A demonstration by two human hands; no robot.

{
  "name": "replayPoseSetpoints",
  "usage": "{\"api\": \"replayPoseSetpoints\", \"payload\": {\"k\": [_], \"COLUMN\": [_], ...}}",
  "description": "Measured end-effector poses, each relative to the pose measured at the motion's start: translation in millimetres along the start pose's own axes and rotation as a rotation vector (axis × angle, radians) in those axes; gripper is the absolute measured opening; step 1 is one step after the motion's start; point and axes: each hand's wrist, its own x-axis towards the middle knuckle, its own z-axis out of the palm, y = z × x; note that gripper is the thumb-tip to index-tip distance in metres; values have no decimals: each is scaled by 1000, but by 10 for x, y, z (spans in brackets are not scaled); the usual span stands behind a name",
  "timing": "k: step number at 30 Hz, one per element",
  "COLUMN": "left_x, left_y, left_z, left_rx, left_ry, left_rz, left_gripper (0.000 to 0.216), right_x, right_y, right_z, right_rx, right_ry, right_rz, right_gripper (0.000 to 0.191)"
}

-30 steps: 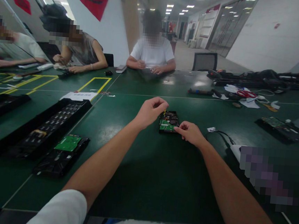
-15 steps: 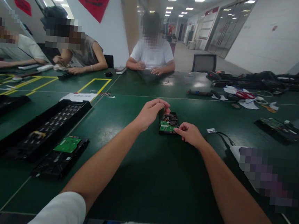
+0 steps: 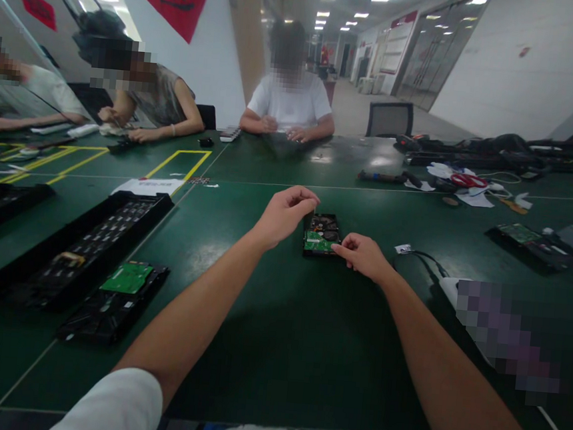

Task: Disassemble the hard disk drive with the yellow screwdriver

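A hard drive (image 3: 321, 234) with a green circuit board lies on the table in front of me, circuit side up. At its near right corner, my right hand (image 3: 364, 256) is closed, with thumb and fingers gripping the edge. My left hand (image 3: 286, 216) is over the far left corner of the drive, its thumb and fingertips pinched together. Whatever those fingertips hold, if anything, is too small or hidden to make out. Another hard drive (image 3: 114, 300) with a green board rests to the left of my left forearm.
Left of me lies a long black tray (image 3: 159, 214) with rows of small parts. A third drive (image 3: 532, 243) is at the right, beyond a white cabled device (image 3: 453, 290). Tools and scraps (image 3: 470, 182) lie farther back. Co-workers (image 3: 290, 105) sit across the table.
My left hand has shifted slightly left, its fingers drawn closer together, and more of the drive's far end shows. My right hand keeps its grip on the corner.
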Motion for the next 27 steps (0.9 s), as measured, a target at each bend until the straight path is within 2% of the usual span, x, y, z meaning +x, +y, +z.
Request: {"api": "replayPoseSetpoints", "payload": {"k": [9,12,18,22,27], "left_x": [-5,11,33,24,3], "left_y": [-7,-35,-52,-35,-38], "left_z": [46,5,-36,-8,22], "left_rx": [-316,-297,-84,-153,-299], "left_ry": [-2,11,70,30,-52], "left_rz": [-159,-166,-78,-83,-168], "left_gripper": [15,17,17,17,22], "right_x": [-5,-5,1,8,8], "right_y": [4,-1,-1,10,7], "right_z": [7,1,1,6,8], "right_rx": [4,1,-8,-22,-11], "right_ry": [2,0,-1,6,3], "right_rz": [9,10,7,-3,2], "right_gripper": [39,39,39,39,39]}}
